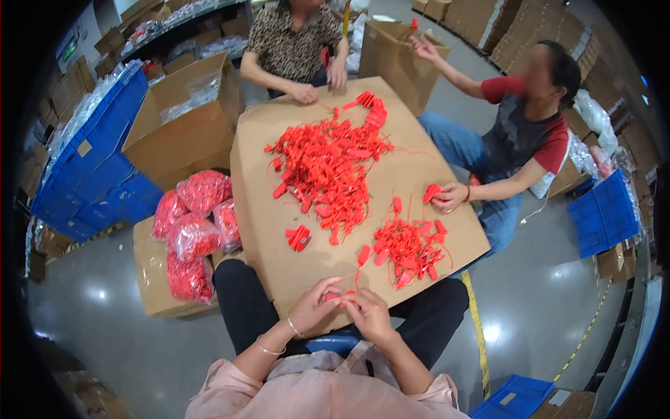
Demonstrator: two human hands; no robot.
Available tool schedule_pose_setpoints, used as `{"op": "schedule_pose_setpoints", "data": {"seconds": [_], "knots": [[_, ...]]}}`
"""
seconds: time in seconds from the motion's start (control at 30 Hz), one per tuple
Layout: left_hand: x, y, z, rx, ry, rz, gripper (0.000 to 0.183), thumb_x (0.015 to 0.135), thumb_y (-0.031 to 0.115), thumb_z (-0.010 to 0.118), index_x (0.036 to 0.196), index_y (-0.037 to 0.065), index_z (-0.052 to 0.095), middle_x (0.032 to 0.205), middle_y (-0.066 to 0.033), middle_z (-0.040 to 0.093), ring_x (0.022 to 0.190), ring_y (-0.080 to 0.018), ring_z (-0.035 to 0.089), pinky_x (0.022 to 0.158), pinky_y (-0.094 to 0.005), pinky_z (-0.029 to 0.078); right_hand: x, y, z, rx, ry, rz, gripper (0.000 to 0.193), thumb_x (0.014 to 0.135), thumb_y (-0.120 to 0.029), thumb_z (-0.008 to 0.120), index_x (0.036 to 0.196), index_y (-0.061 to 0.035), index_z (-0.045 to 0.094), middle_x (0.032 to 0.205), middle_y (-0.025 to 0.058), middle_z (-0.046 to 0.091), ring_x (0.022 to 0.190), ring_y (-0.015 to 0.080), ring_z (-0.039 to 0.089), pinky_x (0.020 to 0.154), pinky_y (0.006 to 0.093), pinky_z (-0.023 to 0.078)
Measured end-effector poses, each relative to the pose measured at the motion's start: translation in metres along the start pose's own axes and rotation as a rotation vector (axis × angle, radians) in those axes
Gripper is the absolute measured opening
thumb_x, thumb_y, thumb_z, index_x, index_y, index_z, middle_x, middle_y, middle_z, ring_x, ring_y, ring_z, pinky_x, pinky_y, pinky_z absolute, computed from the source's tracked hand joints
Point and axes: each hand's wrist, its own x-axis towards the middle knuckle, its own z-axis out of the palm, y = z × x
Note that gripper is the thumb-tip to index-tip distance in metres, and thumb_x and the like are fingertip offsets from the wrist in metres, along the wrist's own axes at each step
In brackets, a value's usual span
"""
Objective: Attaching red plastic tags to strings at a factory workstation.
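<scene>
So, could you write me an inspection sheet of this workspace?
Surface: brown cardboard tabletop, partly covered.
Work items: large heap of small red pieces with thin cords; smaller red heap; small red bundle.
Clutter: clear plastic bags of red pieces on a brown cardboard box, left.
Hands: left hand and right hand together pinch a small red piece.
Cables: possibly a thin white cord on the floor, right.
Surroundings: co-worker in a patterned top opposite; co-worker in a red-and-grey shirt, right; blue plastic crates; yellow floor tape.
</scene>
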Motion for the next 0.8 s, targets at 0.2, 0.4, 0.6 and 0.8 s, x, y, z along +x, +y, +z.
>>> {"op": "schedule_pose_setpoints", "data": {"seconds": [0.2, 0.4, 0.6, 0.8], "knots": [[0.003, -0.016, -0.002, 0.091, 0.049, 0.059, 0.045, 0.08, -0.003, 0.048, 0.123, 0.004, 0.038, 0.1, -0.0076, 0.058, 0.088, -0.0096, 0.055, 0.074, -0.0208, 0.045, -0.002, 0.001, 0.0, -0.069, 0.013, -0.09, 0.008, 0.074, -0.009, 0.064, 0.082, -0.0062, 0.064, 0.068, 0.0096, 0.055, 0.061, 0.0233, 0.055, 0.055, 0.0325, 0.044], [0.002, 0.0, 0.01, 0.514, 0.072, 0.075, 0.045, 0.077, -0.005, 0.045, 0.121, 0.002, 0.038, 0.093, -0.0151, 0.061, 0.087, -0.0222, 0.06, 0.076, -0.0304, 0.048, 0.001, 0.001, 0.001, -0.412, -0.026, -0.236, 0.013, 0.074, -0.015, 0.063, 0.085, -0.0073, 0.063, 0.07, 0.0074, 0.054, 0.066, 0.0228, 0.055, 0.059, 0.0345, 0.044], [0.007, 0.016, 0.012, 0.458, 0.023, 0.097, 0.048, 0.074, -0.004, 0.047, 0.121, 0.003, 0.038, 0.103, -0.0163, 0.057, 0.091, -0.0267, 0.059, 0.078, -0.0326, 0.047, 0.008, 0.001, -0.001, -0.393, -0.025, -0.13, 0.012, 0.072, -0.013, 0.062, 0.081, -0.006, 0.058, 0.076, 0.009, 0.053, 0.071, 0.0249, 0.054, 0.064, 0.0366, 0.044], [0.018, 0.025, -0.001, 0.832, -0.016, 0.348, 0.039, 0.073, -0.002, 0.053, 0.111, 0.001, 0.048, 0.11, -0.0173, 0.052, 0.094, -0.0284, 0.057, 0.081, -0.0336, 0.046, 0.021, -0.024, -0.011, -0.16, 0.106, -0.314, 0.017, 0.07, -0.008, 0.063, 0.083, -0.0044, 0.053, 0.09, 0.0107, 0.053, 0.083, 0.028, 0.052, 0.071, 0.0355, 0.044]]}}
